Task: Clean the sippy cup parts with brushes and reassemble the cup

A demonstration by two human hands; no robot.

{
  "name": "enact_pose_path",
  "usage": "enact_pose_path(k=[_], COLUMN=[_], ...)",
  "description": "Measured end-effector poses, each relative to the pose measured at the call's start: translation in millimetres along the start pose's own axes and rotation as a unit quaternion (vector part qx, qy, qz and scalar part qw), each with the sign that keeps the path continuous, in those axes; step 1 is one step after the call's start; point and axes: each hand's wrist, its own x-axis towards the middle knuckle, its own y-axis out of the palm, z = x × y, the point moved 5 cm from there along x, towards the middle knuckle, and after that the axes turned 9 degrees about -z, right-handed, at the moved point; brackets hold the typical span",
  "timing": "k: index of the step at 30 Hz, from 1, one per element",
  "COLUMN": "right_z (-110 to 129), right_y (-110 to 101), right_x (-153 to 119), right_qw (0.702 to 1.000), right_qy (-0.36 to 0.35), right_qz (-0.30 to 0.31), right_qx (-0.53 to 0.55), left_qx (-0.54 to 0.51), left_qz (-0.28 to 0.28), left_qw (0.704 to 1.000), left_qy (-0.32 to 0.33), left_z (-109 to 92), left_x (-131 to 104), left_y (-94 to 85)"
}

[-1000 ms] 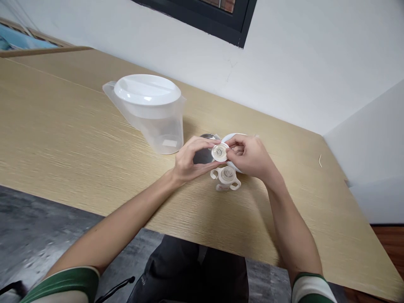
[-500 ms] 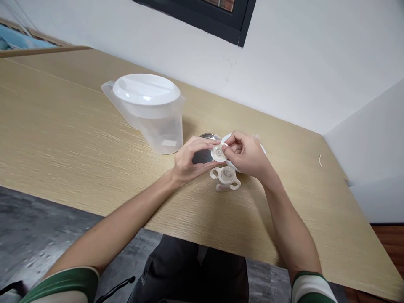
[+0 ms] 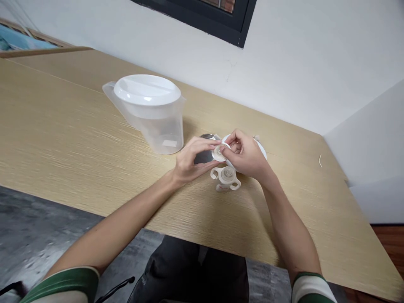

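Between my two hands is a small round whitish disc, raised over the table. My left hand grips its left side, fingers above and thumb below. The fingertips of my right hand pinch its right edge. Just below the disc stands a small clear cup with curved white handles and a ringed top. Behind my left hand is a metal container, partly covered. A white round dish lies behind my right hand, which hides most of it.
A translucent pitcher with a white lid stands on the wooden table, left of my hands. A thin pale strip lies at the right. The wall and a dark window frame are behind.
My right thumb has shifted slightly left over the disc, covering more of its face. My hands otherwise keep nearly the same place.
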Motion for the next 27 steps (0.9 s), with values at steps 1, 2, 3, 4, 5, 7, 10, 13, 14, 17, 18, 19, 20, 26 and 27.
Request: enact_pose_path(k=[1, 2, 3, 4, 5, 7, 10, 13, 14, 17, 18, 19, 20, 26, 27], right_z=[-0.4, -0.7, -0.9, -1.2, -1.6, -3.0, -5.2, -6.0, -6.0, -5.8, -6.0, -6.3, -6.7, -9.0, -9.6], right_y=[0.0, -0.4, -1.4, -3.0, -5.6, -12.9, -22.9, -25.8, -25.4, -23.1, -22.6, -22.4, -22.4, -20.0, -18.3], right_x=[0.2, 0.6, 1.2, 1.9, 2.7, 4.7, 7.3, 8.8, 9.1, 9.9, 10.1, 10.2, 10.3, 9.9, 9.9], right_qw=[1.0, 1.0, 1.0, 0.999, 0.999, 0.998, 0.996, 0.995, 0.995, 0.996, 0.996, 0.996, 0.996, 0.996, 0.996], right_qy=[0.002, 0.001, -0.002, -0.005, -0.006, -0.001, 0.01, 0.007, 0.002, -0.017, -0.022, -0.026, -0.029, -0.025, -0.022], right_qz=[0.004, 0.009, 0.016, 0.022, 0.023, 0.009, -0.031, -0.058, -0.061, -0.06, -0.06, -0.062, -0.064, -0.069, -0.065], right_qx=[0.006, 0.015, 0.025, 0.034, 0.043, 0.057, 0.082, 0.084, 0.08, 0.063, 0.057, 0.052, 0.048, 0.047, 0.049], left_qx=[-0.005, -0.009, -0.012, -0.015, -0.017, -0.023, -0.038, -0.054, -0.053, -0.041, -0.039, -0.04, -0.043, -0.07, -0.075], left_qz=[-0.003, -0.005, -0.007, -0.008, -0.01, -0.016, -0.026, -0.03, -0.03, -0.035, -0.037, -0.037, -0.037, -0.028, -0.026], left_qw=[1.0, 1.0, 1.0, 1.0, 0.999, 0.998, 0.997, 0.995, 0.994, 0.993, 0.992, 0.992, 0.991, 0.987, 0.988], left_qy=[-0.003, -0.009, -0.017, -0.026, -0.036, -0.053, -0.067, -0.084, -0.091, -0.109, -0.112, -0.115, -0.12, -0.14, -0.132], left_z=[0.4, 1.2, 2.2, 3.6, 4.9, 7.2, 8.2, 8.4, 8.8, 10.0, 10.2, 10.3, 10.6, 10.8, 10.0], left_x=[-0.4, -0.9, -1.6, -2.4, -3.3, -4.8, -5.8, -6.1, -6.3, -6.5, -6.6, -6.5, -6.5, -4.3, -3.6], left_y=[-0.4, -0.8, -1.2, -1.5, -1.8, -2.1, -1.5, 0.1, 0.5, 0.2, -0.1, -0.4, -0.5, 1.0, 1.5])
